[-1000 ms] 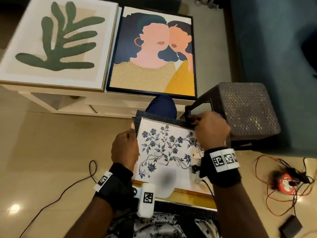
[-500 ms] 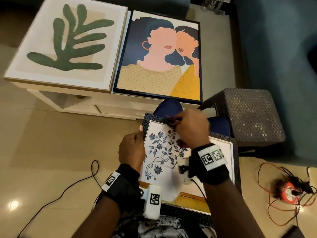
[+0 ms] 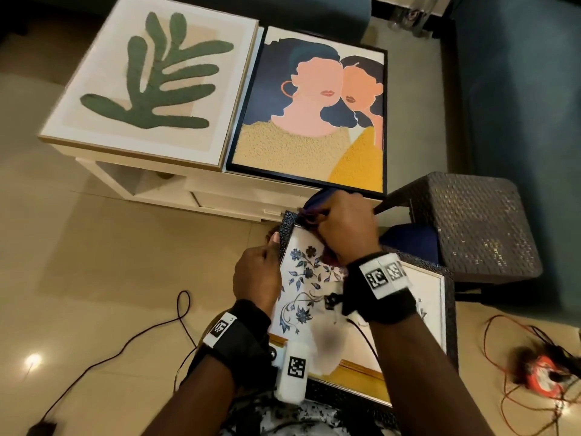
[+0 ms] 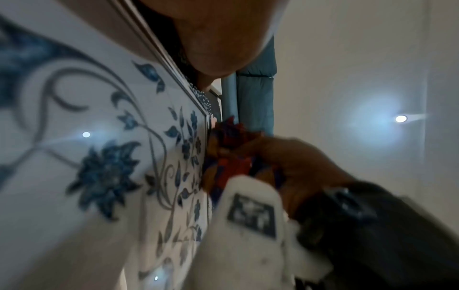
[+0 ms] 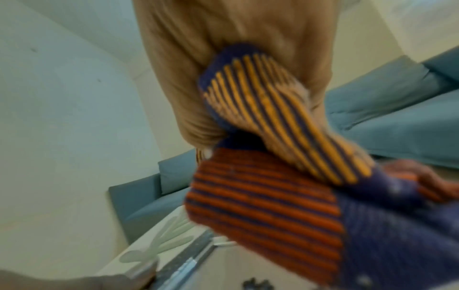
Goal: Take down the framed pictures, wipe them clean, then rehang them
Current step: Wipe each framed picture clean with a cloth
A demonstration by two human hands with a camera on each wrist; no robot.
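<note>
Your right hand [image 3: 344, 228] is bunched around a striped orange, yellow and navy knitted cloth [image 5: 268, 196], pressing it onto the far left corner of the blue-flower print in its dark textured frame [image 3: 309, 278]. Your left hand [image 3: 256, 276] grips that frame's left edge, thumb on the front. The frame lies across your lap. Beyond it, the white bench [image 3: 220, 199] carries a green leaf print [image 3: 157, 86] and a black-framed portrait of two women [image 3: 314, 114]. Right of the frame stands a dark woven stool [image 3: 478, 225].
</note>
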